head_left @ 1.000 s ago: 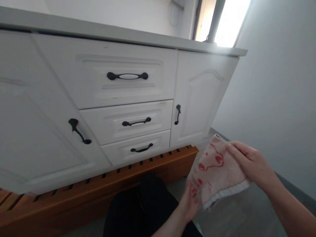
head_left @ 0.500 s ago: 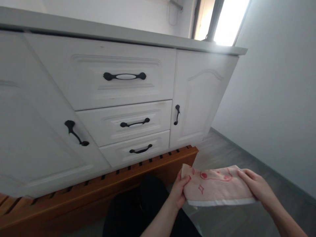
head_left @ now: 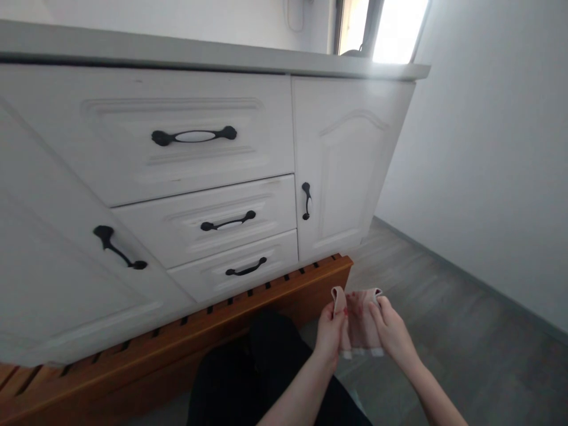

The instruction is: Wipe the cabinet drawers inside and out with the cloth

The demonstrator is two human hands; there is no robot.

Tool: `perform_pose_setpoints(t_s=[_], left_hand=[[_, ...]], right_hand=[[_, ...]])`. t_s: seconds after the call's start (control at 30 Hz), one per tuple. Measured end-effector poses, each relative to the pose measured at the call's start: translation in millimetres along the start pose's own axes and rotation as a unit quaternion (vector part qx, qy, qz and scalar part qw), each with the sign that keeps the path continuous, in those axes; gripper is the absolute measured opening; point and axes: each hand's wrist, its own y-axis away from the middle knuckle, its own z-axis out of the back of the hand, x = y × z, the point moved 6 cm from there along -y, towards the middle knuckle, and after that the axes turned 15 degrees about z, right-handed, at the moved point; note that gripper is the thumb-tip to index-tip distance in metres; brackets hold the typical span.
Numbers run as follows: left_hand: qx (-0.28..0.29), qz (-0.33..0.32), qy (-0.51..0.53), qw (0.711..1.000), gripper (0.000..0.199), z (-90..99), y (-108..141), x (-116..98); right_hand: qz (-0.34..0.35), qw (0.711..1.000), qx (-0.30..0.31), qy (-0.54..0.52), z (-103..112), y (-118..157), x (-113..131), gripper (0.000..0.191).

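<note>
A pink cloth (head_left: 360,322) with red markings and a white lower edge hangs between my hands, its two side edges curled over. My left hand (head_left: 331,332) is closed on its left end, thumb in front. Gripping the right end is my right hand (head_left: 393,331), with the thumb on the near side. The middle of the cloth sags a little between them. Both hands are above the floor, just right of my knees.
White cabinets with drawers (head_left: 195,136) and black handles stand ahead under a grey countertop (head_left: 177,56). A slatted wooden bench (head_left: 284,293) runs along their base. Grey flooring (head_left: 444,296) and a pale wall (head_left: 483,148) lie to the right. My dark-clothed legs (head_left: 275,355) are below.
My right hand has moved left towards my left hand, and the cloth, stretched wide before, is now bunched narrower with curled sides. The view has shifted slightly right.
</note>
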Motion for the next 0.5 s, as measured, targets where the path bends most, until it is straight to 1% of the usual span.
perform_pose_setpoints(t_s=[0.07,0.1,0.17,0.27,0.3,0.37,0.43,0.5], left_hand=[[-0.009,-0.014,-0.024,1.0,0.044,0.2,3.1,-2.7],[-0.013,-0.018,-0.034,0.999,0.046,1.8,4.1,-4.0],[-0.015,-0.021,-0.048,0.999,0.051,6.6,5.3,-7.3],[-0.015,-0.024,-0.064,0.998,0.056,11.2,6.5,-16.0],[-0.012,-0.027,-0.071,0.997,0.057,10.1,7.3,-19.5],[0.002,-0.034,-0.086,0.996,0.057,3.2,10.0,-25.7],[0.021,-0.044,-0.106,0.993,0.057,-7.2,14.2,-30.0],[0.024,-0.06,-0.135,0.989,0.055,-15.3,18.8,-32.6]], right_hand=[[0.006,1.0,0.01,-0.029,-7.8,-1.5,10.3,0.031],[0.004,0.999,0.014,-0.036,-8.1,-1.9,12.3,0.031],[-0.006,0.999,0.015,-0.029,-1.8,-2.0,10.1,0.031],[-0.013,1.0,0.005,0.008,13.2,0.5,1.6,0.03],[-0.009,1.0,0.003,0.007,15.7,2.0,0.6,0.028],[0.0,1.0,0.012,-0.028,13.9,5.3,3.5,0.028],[0.013,0.997,0.032,-0.075,5.7,7.1,13.3,0.038],[0.038,0.993,0.048,-0.097,-2.2,6.4,27.3,0.046]])
